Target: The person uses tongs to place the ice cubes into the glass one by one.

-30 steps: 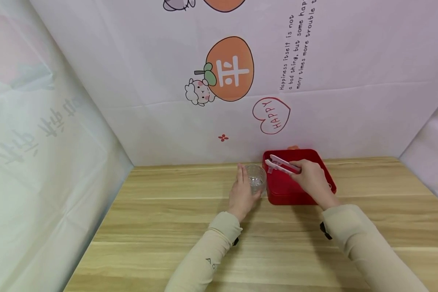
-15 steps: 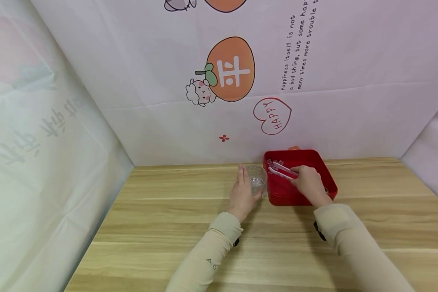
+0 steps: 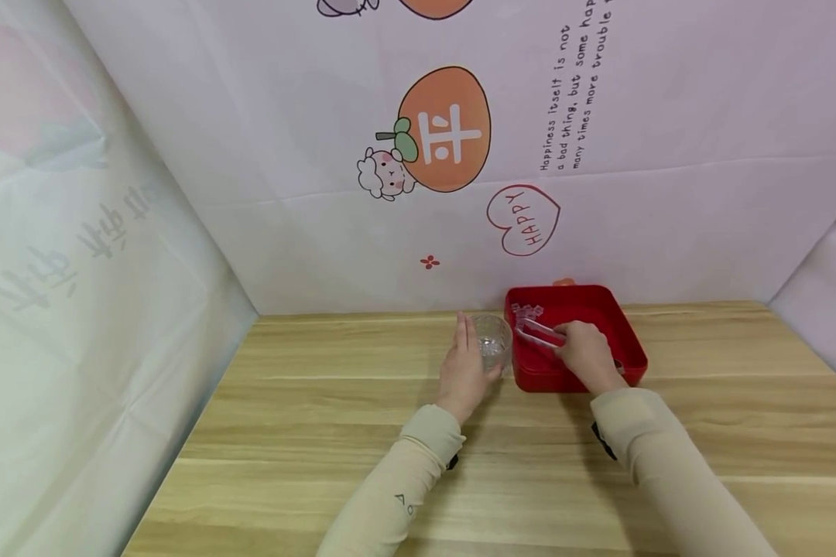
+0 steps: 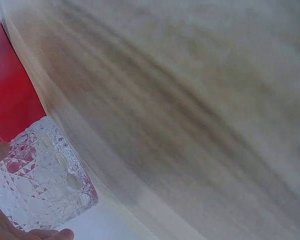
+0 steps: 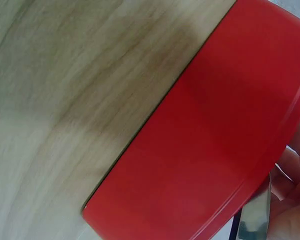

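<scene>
In the head view my left hand (image 3: pixel 462 375) holds a clear drinking glass (image 3: pixel 493 344) from its left side, fingers along one side and thumb on the near side. Diamond-cut facets show on the glass (image 4: pixel 42 172) in the left wrist view. Close to the glass's right sits a red box (image 3: pixel 550 381) with an open top. My right hand (image 3: pixel 587 354) grips a pair of tongs (image 3: pixel 545 331) over the box. Their tips point left, at several small clear cubes (image 3: pixel 528 312) in the box's back left corner. The right wrist view shows the tongs' metal end (image 5: pixel 255 215) beside my fingers.
Everything stands on a wood-grain table (image 3: pixel 320 433), near its back edge. Behind it rises a white printed sheet (image 3: pixel 306 232), with another sheet (image 3: pixel 97 325) along the left side. The box's tall wall (image 5: pixel 200 135) fills much of the right wrist view.
My right hand has come down and slightly left, lowering the tongs' tips into the box's left part beside the clear cubes, which show more now. My left hand and the glass stay put.
</scene>
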`<state>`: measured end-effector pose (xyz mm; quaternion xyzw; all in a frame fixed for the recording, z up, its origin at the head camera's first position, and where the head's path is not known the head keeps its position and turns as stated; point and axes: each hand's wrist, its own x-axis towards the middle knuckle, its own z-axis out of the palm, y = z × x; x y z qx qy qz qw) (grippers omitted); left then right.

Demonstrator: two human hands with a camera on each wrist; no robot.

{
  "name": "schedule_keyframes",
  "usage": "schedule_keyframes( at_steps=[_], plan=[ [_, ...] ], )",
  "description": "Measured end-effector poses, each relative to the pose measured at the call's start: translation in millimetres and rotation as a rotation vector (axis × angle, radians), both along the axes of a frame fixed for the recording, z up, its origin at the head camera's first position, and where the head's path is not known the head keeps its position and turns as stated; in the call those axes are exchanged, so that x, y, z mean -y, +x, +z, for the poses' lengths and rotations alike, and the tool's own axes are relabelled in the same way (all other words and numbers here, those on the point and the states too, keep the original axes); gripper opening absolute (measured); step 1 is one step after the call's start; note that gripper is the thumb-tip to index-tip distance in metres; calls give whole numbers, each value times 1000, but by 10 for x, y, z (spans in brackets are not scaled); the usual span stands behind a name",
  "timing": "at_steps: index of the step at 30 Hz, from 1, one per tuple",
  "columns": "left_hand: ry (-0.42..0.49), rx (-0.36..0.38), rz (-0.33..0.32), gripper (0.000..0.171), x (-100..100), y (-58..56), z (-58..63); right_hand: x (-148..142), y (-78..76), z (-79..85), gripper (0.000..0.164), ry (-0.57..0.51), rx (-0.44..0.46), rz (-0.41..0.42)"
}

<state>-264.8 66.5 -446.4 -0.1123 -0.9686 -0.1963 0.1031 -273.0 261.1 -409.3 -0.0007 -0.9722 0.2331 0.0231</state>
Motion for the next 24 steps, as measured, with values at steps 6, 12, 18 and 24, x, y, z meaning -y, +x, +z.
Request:
schedule_keyframes(
  at_steps=[6, 12, 18, 24],
  plan=[
    [-5, -14, -4, 97, 3, -5, -11, 35, -31, -14, 38, 6, -7, 1],
    [-8, -15, -8, 97, 2, -7, -12, 61, -67, -16, 38, 14, -10, -1],
    [-5, -4, -6, 97, -2, 4, 3, 64, -95, -17, 39, 11, 5, -7],
    [-4, 7, 3, 97, -4, 5, 9, 73, -93, -14, 36, 7, 17, 5]
  ],
)
